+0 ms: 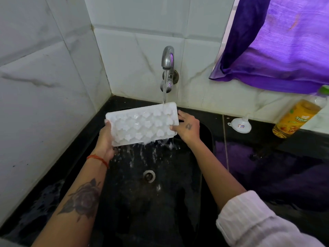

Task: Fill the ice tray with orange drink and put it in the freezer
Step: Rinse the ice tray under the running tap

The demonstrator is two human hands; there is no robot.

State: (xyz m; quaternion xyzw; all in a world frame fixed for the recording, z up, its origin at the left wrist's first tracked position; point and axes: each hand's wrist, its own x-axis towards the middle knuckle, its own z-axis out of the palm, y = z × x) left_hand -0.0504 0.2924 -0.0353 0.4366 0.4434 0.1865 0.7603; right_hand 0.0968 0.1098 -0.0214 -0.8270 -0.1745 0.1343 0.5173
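You held the tray (pixel 142 124) tilted over the sink (pixel 204 157), left hand (pixel 105 139) and right hand (pixel 187 128) gripping its ends, so tap (pixel 167 57) water rinsed it and drained off.

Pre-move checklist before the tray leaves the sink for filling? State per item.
1. Left hand grip on the ice tray: ok, holds its left end.
2. Right hand grip: ok, holds its right end.
3. Tap off: not ok, water is running onto the tray.
4. Tray drained: not ok, water is spilling off its lower edge.
5. Funnel at hand: ok, on the counter.
6. Orange drink bottle open: cannot tell.
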